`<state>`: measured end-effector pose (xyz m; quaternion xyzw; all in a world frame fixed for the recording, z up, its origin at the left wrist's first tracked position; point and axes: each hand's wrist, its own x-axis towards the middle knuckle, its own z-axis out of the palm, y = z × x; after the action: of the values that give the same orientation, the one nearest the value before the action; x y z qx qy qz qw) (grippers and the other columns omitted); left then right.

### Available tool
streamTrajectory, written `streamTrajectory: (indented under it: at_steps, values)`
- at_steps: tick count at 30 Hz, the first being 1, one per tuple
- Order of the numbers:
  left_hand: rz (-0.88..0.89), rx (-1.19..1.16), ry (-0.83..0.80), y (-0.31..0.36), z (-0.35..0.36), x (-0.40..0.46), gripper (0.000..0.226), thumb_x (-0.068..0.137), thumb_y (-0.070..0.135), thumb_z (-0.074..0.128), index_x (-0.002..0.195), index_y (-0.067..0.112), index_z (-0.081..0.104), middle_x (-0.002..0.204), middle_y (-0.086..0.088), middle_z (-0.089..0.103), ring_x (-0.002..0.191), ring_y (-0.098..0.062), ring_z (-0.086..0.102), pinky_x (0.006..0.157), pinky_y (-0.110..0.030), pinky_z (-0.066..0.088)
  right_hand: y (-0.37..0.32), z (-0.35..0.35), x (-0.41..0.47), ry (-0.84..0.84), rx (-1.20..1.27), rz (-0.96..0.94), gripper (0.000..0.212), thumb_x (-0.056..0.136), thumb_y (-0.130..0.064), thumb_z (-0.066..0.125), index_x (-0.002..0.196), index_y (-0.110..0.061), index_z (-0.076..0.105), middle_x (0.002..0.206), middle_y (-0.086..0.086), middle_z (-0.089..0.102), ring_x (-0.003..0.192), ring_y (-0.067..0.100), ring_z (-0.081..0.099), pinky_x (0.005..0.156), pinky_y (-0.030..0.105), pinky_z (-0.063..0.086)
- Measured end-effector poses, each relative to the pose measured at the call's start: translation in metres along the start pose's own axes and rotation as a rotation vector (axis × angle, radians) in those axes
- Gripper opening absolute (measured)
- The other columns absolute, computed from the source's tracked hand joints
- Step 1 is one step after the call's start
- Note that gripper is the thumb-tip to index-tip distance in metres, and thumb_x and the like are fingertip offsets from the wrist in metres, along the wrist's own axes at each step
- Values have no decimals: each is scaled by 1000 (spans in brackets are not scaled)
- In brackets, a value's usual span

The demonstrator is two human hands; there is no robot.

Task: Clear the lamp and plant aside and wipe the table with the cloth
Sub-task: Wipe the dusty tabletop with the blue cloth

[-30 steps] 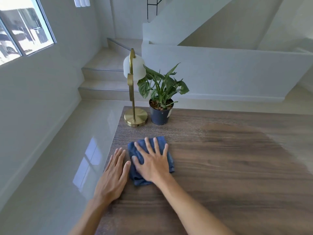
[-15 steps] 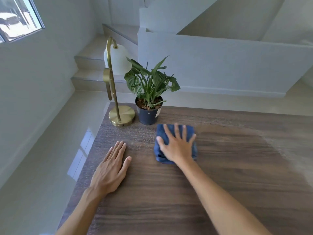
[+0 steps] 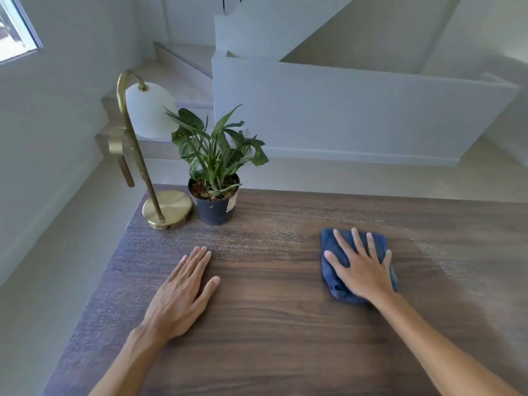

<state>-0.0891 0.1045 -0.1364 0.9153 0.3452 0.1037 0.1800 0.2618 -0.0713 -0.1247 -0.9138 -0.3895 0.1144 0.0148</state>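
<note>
The right hand (image 3: 360, 270) is lying flat on the folded blue cloth (image 3: 354, 264), fingers straight and spread, palm pressing the cloth down onto the tabletop (image 3: 285, 324). No finger is curling round the fabric; the hand is gripping nothing. The cloth is sitting right of the tabletop's middle, with its far edge and left edge showing beyond the fingertips and its near corner bulging out below the thumb.

The left hand (image 3: 183, 292) is resting palm-down on the bare wood, fingers straight and close together, thumb angling out to the right. It is holding nothing and is lying well apart from the cloth.

The lamp (image 3: 160, 207) is standing upright at the far left corner of the tabletop, its round brass base near the left edge, its brass stem arching over to a white shade (image 3: 148, 112) that is hanging above and behind the plant's leaves. The plant (image 3: 215, 155) is standing upright in a dark pot (image 3: 214, 208) just beside the lamp base, to its right; whether pot and base are touching cannot be told. A white label is showing on the pot's right side.

The wood around and beyond the cloth is looking paler and hazier than the darker band nearer the person.

Beyond the tabletop, a pale tiled floor (image 3: 71, 238), white steps (image 3: 183, 55) and a low white wall (image 3: 357, 115) are showing. A window (image 3: 14, 27) is sitting at the upper left.
</note>
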Motion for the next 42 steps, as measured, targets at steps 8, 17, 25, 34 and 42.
streamTrajectory:
  at_steps: [8,17,25,34,42]
  values:
    - [8,57,-2,4,18,5,74,96,61,7,156,19,15,164,7,7,148,4,-9,121,-21,-5,-131,38,-51,86,48,-521,68,93,-74,26,155,-49,17,168,-5,7,155,26,-3,116,67,0]
    - [41,124,-24,8,13,12,73,96,61,8,156,20,4,164,6,-4,148,-1,-13,120,-25,-7,60,-8,12,46,-14,23,76,76,-88,-6,148,-63,-7,167,-15,-12,153,20,-18,117,65,-2]
    - [12,127,3,15,26,18,72,95,56,8,156,18,9,164,5,3,148,1,-10,120,-22,-8,-147,33,-4,83,28,-489,64,95,-72,16,155,-50,11,168,-6,1,155,25,-9,115,69,-4]
    - [25,105,29,22,24,21,71,96,52,8,157,15,12,164,2,6,150,-3,-8,122,-26,-6,58,-3,-34,28,-73,-52,67,81,-87,0,143,-68,-13,166,-18,-11,154,18,-14,118,64,3]
    - [28,-14,22,14,25,21,75,94,52,8,154,12,27,163,1,19,148,-1,3,122,-24,-4,-85,46,-107,105,-14,-531,68,92,-73,30,154,-52,11,168,-8,1,154,20,-11,118,64,-5]
